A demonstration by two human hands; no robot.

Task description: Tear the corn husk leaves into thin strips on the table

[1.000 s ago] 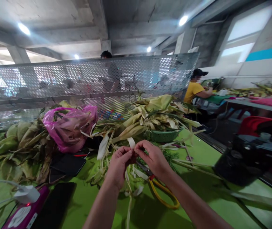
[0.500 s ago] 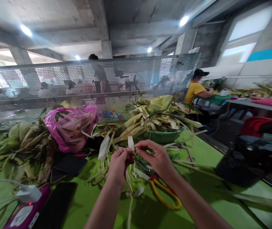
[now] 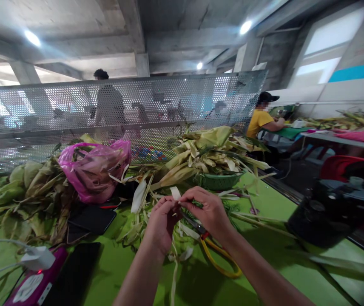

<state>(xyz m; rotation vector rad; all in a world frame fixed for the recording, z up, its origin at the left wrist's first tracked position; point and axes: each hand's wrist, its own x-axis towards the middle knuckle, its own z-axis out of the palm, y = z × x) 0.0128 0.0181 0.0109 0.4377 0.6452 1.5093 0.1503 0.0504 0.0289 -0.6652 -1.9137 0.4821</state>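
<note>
My left hand point(image 3: 161, 225) and my right hand point(image 3: 209, 210) meet over the green table point(image 3: 271, 204), both pinching a pale strip of corn husk point(image 3: 175, 193) whose tip sticks up between the fingers. More of the strip hangs down below my left hand. Scissors with yellow handles point(image 3: 217, 255) lie on the table just under my right wrist. Loose husk strips point(image 3: 137, 197) are scattered around my hands.
A green basket point(image 3: 220, 180) heaped with husks stands behind my hands. A pink plastic bag point(image 3: 94, 170) and a husk pile point(image 3: 25, 195) lie at left, with phones point(image 3: 91, 219) and a charger point(image 3: 37, 259). A black machine point(image 3: 331, 208) sits at right. People work beyond a perforated screen point(image 3: 121, 106).
My hands have drawn slightly closer together on the strip. A person behind the screen has walked to the left.
</note>
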